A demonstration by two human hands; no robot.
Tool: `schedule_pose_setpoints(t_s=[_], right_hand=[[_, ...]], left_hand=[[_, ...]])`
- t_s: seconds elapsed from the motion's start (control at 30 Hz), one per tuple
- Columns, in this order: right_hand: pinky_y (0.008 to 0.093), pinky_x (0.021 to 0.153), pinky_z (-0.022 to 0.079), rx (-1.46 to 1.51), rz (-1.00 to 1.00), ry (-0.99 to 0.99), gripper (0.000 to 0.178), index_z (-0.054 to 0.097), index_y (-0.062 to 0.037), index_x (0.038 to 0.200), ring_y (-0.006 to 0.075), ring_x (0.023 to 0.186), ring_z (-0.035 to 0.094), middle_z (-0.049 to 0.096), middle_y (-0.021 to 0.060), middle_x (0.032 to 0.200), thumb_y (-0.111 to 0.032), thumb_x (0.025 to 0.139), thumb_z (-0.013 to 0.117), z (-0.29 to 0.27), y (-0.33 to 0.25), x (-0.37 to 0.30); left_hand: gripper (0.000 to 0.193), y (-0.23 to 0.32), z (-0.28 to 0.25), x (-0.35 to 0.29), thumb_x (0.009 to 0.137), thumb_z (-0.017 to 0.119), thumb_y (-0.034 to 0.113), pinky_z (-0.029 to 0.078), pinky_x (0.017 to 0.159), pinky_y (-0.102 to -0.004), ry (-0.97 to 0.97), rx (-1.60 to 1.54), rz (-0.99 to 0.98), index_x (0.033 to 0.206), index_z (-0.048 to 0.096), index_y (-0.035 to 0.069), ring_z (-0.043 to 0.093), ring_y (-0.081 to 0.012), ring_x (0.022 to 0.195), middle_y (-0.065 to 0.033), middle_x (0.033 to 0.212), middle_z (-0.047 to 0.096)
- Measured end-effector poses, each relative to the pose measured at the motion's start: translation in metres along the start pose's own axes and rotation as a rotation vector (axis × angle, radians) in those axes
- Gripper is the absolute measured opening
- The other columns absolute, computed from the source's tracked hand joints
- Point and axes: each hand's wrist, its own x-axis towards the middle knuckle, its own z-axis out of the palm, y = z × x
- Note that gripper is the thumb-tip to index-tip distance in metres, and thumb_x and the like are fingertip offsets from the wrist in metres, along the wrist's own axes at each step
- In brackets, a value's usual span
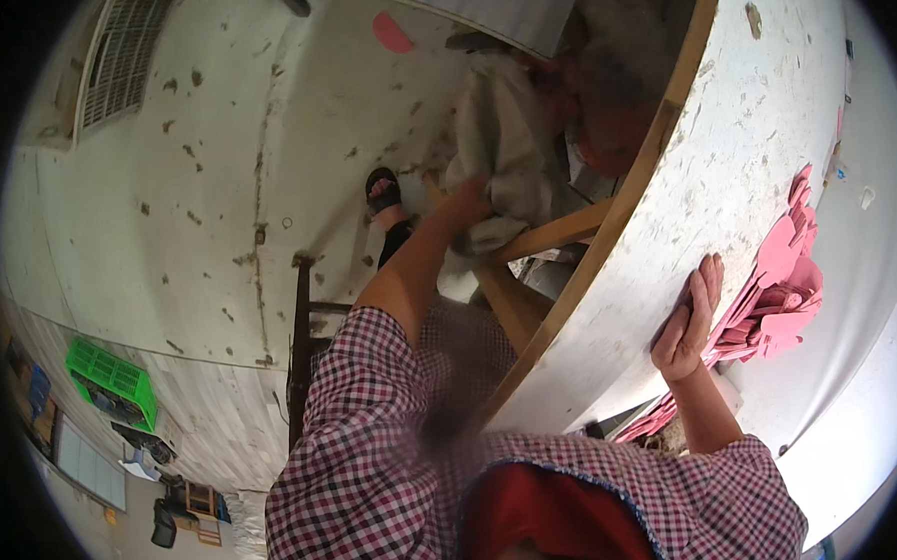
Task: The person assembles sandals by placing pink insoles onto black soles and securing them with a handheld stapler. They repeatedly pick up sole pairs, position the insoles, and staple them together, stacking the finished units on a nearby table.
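The left hand point(470, 204) reaches low beside the table, against the near side of a crumpled greyish-white sack point(508, 142), which lies toward 1 o'clock from it. Motion blurs the hand, so I cannot tell whether the fingers grip the cloth or only touch it. Its forearm slants up from 7 to 8 o'clock, bare below a checked sleeve point(357, 369), with the elbow bent.

The right hand point(686, 325) rests on the white tabletop point(657, 231), seemingly with nothing in it; its fingers lie close together, a little bent, and point toward 1 o'clock. The forearm comes in from between 5 and 6 o'clock.

Just beside the right hand, at 2 to 3 o'clock, flat pink pieces point(779, 281) sit in a loose heap on the table.

Around the left hand, a wooden brace point(552, 232) stands at 4 o'clock under the table's edge, and a foot in a black sandal point(385, 193) is at 9 o'clock on the stained floor point(206, 221). Reddish material point(612, 128) lies in shadow at 2 o'clock. Farther out, a single pink piece point(392, 32) is at 11 o'clock and a green crate point(110, 383) at 8 o'clock.
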Motion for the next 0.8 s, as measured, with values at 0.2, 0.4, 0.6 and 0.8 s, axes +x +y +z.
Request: schedule_pose_setpoints(t_s=[0.2,0.4,0.6,0.8], right_hand=[[0.0591,0.110,0.022,0.031,-0.021,-0.017,0.052,0.045,0.0093,0.128,0.0469,0.132,0.036,0.044,0.0292,0.137,0.008,0.077,0.034,0.007,-0.005,0.003],[0.0619,0.108,0.023,0.009,0.001,-0.019,0.052,0.046,0.0090,0.126,0.0485,0.130,0.038,0.045,0.0292,0.136,0.005,0.075,0.035,0.002,-0.004,-0.005],[0.0624,0.108,0.023,0.016,-0.033,0.004,0.049,0.044,0.0076,0.127,0.0483,0.132,0.036,0.042,0.0297,0.138,0.002,0.079,0.032,0.009,-0.006,-0.002],[0.0622,0.109,0.023,-0.030,-0.007,0.032,0.051,0.044,0.0078,0.127,0.0484,0.132,0.036,0.041,0.0302,0.138,0.003,0.078,0.031,0.010,-0.010,-0.007]], left_hand=[[0.045,-0.034,0.066,0.058,0.085,0.063,0.032,0.050,0.087,-0.0430,-0.346,0.397,-0.101,0.122,0.059,0.007,0.061,-0.0339,0.107,-0.0180,0.114,0.064],[0.035,-0.058,0.054,0.055,0.091,0.055,0.029,0.052,0.083,-0.0436,-0.102,0.490,-0.345,0.119,0.061,0.008,0.063,-0.0310,0.104,-0.0155,0.115,0.064],[0.035,-0.082,0.079,0.074,0.091,0.056,0.032,0.053,0.081,-0.0422,-0.086,0.575,-0.436,0.117,0.063,0.008,0.064,-0.0276,0.102,-0.0140,0.114,0.064],[0.033,-0.065,0.066,0.072,0.088,0.062,0.032,0.055,0.075,-0.0376,-0.049,0.709,-0.380,0.111,0.066,0.009,0.066,-0.0238,0.096,-0.0118,0.112,0.065]])
